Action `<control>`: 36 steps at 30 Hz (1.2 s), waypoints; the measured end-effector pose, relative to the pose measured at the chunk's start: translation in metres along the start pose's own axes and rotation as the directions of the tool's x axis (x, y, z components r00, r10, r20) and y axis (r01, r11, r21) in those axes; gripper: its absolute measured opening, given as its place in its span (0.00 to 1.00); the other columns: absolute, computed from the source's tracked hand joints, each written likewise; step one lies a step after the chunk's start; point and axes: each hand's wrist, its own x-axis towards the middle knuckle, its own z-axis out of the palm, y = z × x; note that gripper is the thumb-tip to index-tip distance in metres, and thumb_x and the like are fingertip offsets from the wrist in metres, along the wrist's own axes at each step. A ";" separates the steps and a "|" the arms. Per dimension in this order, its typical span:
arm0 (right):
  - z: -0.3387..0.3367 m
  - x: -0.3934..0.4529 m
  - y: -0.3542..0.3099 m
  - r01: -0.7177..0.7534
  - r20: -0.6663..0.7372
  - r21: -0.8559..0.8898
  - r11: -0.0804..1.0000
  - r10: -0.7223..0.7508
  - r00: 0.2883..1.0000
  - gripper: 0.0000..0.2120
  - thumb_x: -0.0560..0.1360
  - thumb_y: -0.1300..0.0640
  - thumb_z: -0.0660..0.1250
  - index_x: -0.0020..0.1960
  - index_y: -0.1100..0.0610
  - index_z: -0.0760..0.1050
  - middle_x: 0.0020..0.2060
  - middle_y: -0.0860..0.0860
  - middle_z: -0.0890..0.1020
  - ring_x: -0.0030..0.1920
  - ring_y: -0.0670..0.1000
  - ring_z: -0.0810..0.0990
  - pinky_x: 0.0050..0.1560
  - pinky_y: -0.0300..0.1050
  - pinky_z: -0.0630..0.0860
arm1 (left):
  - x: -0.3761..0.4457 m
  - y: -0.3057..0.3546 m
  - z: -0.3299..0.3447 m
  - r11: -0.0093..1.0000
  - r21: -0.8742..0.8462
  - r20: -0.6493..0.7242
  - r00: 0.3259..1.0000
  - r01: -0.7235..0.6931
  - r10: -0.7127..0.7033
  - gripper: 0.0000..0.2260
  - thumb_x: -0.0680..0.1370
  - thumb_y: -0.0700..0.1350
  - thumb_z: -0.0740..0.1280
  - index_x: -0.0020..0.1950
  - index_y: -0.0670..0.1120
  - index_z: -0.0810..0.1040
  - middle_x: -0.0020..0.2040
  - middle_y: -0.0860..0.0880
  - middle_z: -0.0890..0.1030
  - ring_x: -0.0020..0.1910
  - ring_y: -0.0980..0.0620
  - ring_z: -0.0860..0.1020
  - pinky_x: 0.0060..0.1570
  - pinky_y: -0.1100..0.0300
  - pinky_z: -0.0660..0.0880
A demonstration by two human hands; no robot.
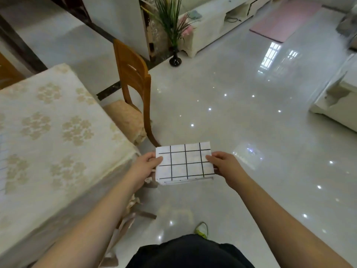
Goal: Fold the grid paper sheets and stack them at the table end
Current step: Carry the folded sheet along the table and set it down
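A folded stack of white grid paper (185,162) with black lines hangs in the air over the floor, just right of the table's corner. My left hand (147,167) pinches its left edge, thumb on top. My right hand (225,167) pinches its right edge the same way. Several layers show along the stack's near edge. The table (48,132), covered by a cream cloth with flower patterns, lies to the left. A strip of lined white paper (2,161) shows at the table's far left edge.
A wooden chair (133,93) with a cushioned seat stands tucked at the table's far side. A black vase (175,59) with green stems stands on the glossy tiled floor beyond. A white sofa (340,105) sits to the right.
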 end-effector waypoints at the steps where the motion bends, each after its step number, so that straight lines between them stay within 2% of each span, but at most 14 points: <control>1: -0.007 0.006 -0.003 -0.005 0.000 -0.005 1.000 0.005 1.000 0.08 0.75 0.60 0.70 0.51 0.64 0.79 0.43 0.58 0.85 0.42 0.54 0.85 0.41 0.43 0.80 | 0.004 0.004 0.008 1.000 -0.006 -0.007 1.000 0.012 -0.012 0.08 0.79 0.44 0.66 0.54 0.41 0.79 0.47 0.44 0.84 0.45 0.46 0.82 0.43 0.54 0.79; 3: -0.017 0.018 -0.010 -0.025 -0.001 -0.014 1.000 0.025 1.000 0.06 0.76 0.61 0.69 0.50 0.64 0.79 0.43 0.57 0.84 0.41 0.54 0.84 0.39 0.43 0.80 | 0.013 0.012 0.019 0.999 -0.040 -0.011 0.999 0.031 -0.032 0.10 0.80 0.44 0.65 0.55 0.39 0.78 0.47 0.44 0.84 0.43 0.50 0.82 0.38 0.60 0.79; 9: -0.022 0.063 -0.035 -0.053 0.018 -0.025 0.998 0.054 0.998 0.06 0.77 0.61 0.68 0.49 0.64 0.78 0.41 0.56 0.84 0.39 0.52 0.84 0.37 0.42 0.79 | 0.048 0.037 0.021 0.993 -0.114 -0.032 0.999 0.037 -0.040 0.11 0.80 0.44 0.64 0.57 0.37 0.77 0.48 0.43 0.83 0.42 0.50 0.81 0.35 0.63 0.76; 13: -0.011 0.106 -0.057 -0.060 0.065 -0.058 0.997 0.063 0.996 0.07 0.77 0.61 0.67 0.50 0.65 0.77 0.43 0.58 0.84 0.40 0.53 0.84 0.40 0.43 0.80 | 0.090 0.053 0.010 0.984 -0.173 -0.046 0.998 0.030 -0.038 0.08 0.80 0.44 0.64 0.55 0.41 0.78 0.49 0.44 0.84 0.44 0.48 0.81 0.41 0.58 0.77; 15: -0.005 0.132 -0.071 -0.052 0.076 -0.117 0.992 0.062 0.995 0.08 0.77 0.60 0.67 0.50 0.66 0.77 0.44 0.58 0.84 0.41 0.54 0.84 0.41 0.44 0.80 | 0.117 0.059 0.001 0.981 -0.193 -0.050 0.998 0.026 -0.036 0.06 0.80 0.45 0.65 0.52 0.43 0.78 0.46 0.46 0.83 0.42 0.50 0.80 0.38 0.61 0.76; 18: 0.003 0.167 -0.099 -0.043 0.074 -0.183 0.982 0.058 0.996 0.06 0.77 0.61 0.68 0.48 0.64 0.77 0.39 0.56 0.83 0.37 0.51 0.83 0.37 0.41 0.79 | 0.155 0.071 -0.010 0.979 -0.201 -0.037 0.998 0.043 -0.052 0.09 0.80 0.46 0.65 0.52 0.40 0.78 0.47 0.44 0.82 0.44 0.49 0.80 0.40 0.60 0.75; 22: 0.005 0.204 -0.135 -0.049 0.055 -0.226 0.973 0.063 0.996 0.07 0.77 0.61 0.68 0.49 0.66 0.77 0.38 0.54 0.82 0.34 0.48 0.82 0.35 0.38 0.78 | 0.196 0.094 -0.014 0.970 -0.233 -0.023 0.997 0.071 -0.079 0.05 0.80 0.44 0.64 0.48 0.46 0.78 0.48 0.44 0.82 0.44 0.49 0.81 0.39 0.59 0.77; 26: 0.001 0.239 -0.161 -0.059 0.030 -0.187 0.981 0.066 0.997 0.06 0.77 0.61 0.67 0.49 0.65 0.77 0.32 0.50 0.79 0.29 0.44 0.80 0.32 0.34 0.76 | 0.228 0.127 -0.014 0.971 -0.229 -0.032 0.996 0.073 -0.083 0.06 0.81 0.43 0.62 0.53 0.44 0.78 0.49 0.44 0.83 0.47 0.46 0.81 0.45 0.55 0.78; 32: 0.005 0.306 -0.202 -0.062 0.063 -0.155 0.986 0.073 0.995 0.08 0.77 0.62 0.67 0.52 0.67 0.77 0.39 0.56 0.81 0.36 0.50 0.82 0.36 0.39 0.79 | 0.284 0.171 -0.020 0.953 -0.290 -0.100 0.988 0.085 -0.118 0.06 0.80 0.44 0.63 0.46 0.47 0.78 0.45 0.44 0.82 0.43 0.45 0.80 0.43 0.53 0.76; 34: 0.004 0.336 -0.216 -0.047 0.086 -0.141 0.989 0.059 0.995 0.08 0.77 0.61 0.67 0.51 0.67 0.77 0.42 0.58 0.82 0.40 0.53 0.82 0.40 0.42 0.81 | 0.305 0.188 -0.020 0.951 -0.299 -0.140 0.982 0.081 -0.127 0.05 0.80 0.45 0.64 0.48 0.47 0.79 0.45 0.45 0.84 0.44 0.44 0.82 0.42 0.52 0.78; 36: 0.001 0.367 -0.231 -0.030 0.117 -0.137 0.990 0.047 0.992 0.07 0.77 0.62 0.67 0.51 0.66 0.77 0.41 0.57 0.82 0.40 0.53 0.82 0.41 0.42 0.81 | 0.327 0.205 -0.019 0.954 -0.293 -0.177 0.976 0.071 -0.127 0.06 0.80 0.45 0.64 0.52 0.44 0.79 0.48 0.43 0.85 0.47 0.42 0.83 0.45 0.49 0.80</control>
